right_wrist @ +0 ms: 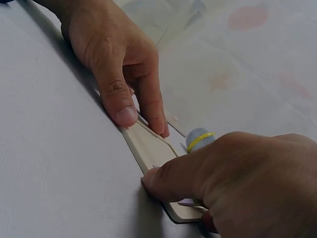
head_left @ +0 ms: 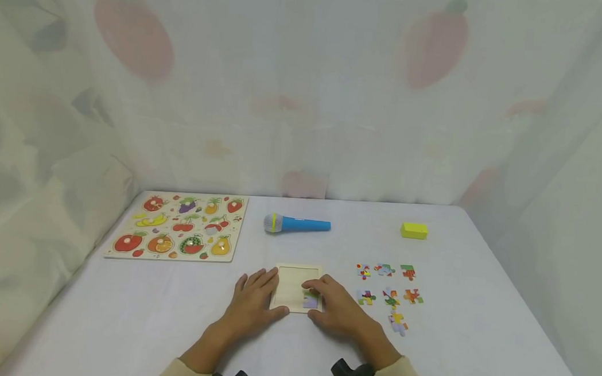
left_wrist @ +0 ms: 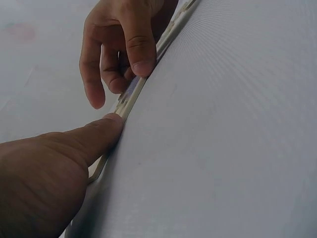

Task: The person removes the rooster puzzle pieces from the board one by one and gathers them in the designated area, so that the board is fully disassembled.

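A shallow wooden puzzle tray [head_left: 288, 289] lies on the table in front of me. My left hand [head_left: 253, 303] rests along its left side, fingers extended over the rim and thumb on the lower edge. A purple jigsaw piece [head_left: 310, 301] sits in the tray's lower right corner. Around that piece my right hand [head_left: 339, 309] curls its index finger and thumb, the thumb at the lower rim. In the left wrist view, the right thumb [left_wrist: 141, 57] meets the rim. Part of the piece is hidden under the right hand in the right wrist view.
Several loose jigsaw pieces [head_left: 391, 297] lie right of the tray. Behind it is a blue toy microphone [head_left: 306, 225]. A fruit peg board [head_left: 202, 234] occupies the back left, a yellow block [head_left: 414, 230] the back right. White printed curtains [head_left: 306, 96] stand behind the table.
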Motion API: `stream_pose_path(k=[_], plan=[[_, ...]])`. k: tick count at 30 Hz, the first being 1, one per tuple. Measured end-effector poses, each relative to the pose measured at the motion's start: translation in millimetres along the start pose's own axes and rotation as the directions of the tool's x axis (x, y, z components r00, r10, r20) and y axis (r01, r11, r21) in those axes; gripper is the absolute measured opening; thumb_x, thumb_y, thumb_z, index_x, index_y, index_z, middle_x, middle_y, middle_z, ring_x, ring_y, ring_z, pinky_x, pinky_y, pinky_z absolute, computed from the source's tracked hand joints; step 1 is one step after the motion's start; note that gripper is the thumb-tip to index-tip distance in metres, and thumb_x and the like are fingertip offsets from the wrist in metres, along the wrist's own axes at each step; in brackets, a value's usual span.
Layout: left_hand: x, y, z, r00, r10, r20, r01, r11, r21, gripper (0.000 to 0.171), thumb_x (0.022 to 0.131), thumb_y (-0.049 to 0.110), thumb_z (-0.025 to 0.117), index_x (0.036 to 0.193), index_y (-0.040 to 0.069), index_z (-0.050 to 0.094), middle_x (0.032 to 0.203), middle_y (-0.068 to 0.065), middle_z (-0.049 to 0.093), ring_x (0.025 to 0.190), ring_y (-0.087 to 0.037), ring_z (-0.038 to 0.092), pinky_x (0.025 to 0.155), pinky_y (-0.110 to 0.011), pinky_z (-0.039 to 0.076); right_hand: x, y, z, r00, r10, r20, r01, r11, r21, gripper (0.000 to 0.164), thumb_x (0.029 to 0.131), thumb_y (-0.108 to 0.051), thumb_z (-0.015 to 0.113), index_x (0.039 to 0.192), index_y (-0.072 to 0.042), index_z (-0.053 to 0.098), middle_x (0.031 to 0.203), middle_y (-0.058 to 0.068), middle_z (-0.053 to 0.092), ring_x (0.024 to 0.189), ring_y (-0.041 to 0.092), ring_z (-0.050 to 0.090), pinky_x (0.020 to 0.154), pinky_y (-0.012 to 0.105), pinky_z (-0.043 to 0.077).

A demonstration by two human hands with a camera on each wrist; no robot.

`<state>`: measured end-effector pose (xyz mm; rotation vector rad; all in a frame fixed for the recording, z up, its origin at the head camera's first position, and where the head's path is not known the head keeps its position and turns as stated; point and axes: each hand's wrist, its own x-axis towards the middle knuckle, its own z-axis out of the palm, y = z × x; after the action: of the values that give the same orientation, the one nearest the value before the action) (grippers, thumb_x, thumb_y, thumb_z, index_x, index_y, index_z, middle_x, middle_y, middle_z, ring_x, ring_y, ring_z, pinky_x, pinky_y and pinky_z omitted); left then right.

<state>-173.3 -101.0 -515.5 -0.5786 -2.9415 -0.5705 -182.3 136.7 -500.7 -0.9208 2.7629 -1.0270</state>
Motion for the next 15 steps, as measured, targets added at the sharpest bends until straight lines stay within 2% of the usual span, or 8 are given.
stream_pose_path(k=[8, 15], plan=[[-0.2, 0.6, -0.7, 1.0, 0.0, -0.001, 0.0, 1.0, 0.001, 0.079, 0.081, 0.052, 0.072, 0.14, 0.004, 0.05, 0.148, -0.008, 0.041, 0.136, -0.033, 0.031, 0.106, -0.062, 0.016, 1.3, -1.8, 0.8, 0.999, 0.045, -0.003, -0.045, 0.998, -0.04, 0.05, 0.082, -0.024, 0.075, 0.127, -0.006, 0.061, 0.101, -0.004, 0.049, 0.087, 0.01, 0.048, 0.079, 0.03, 0.045], [0.2, 1.6, -1.3, 1.0, 0.001, 0.001, -0.001, 1.0, -0.008, 0.079, 0.081, 0.052, 0.072, 0.14, 0.003, 0.05, 0.148, -0.008, 0.041, 0.136, -0.034, 0.031, 0.106, -0.063, 0.016, 3.1, -3.9, 1.0, 0.999, 0.054, -0.006, -0.054, 0.996, -0.064, 0.036, 0.081, -0.025, 0.076, 0.114, -0.014, 0.066, 0.097, -0.006, 0.047, 0.086, 0.01, 0.047, 0.079, 0.03, 0.045]])
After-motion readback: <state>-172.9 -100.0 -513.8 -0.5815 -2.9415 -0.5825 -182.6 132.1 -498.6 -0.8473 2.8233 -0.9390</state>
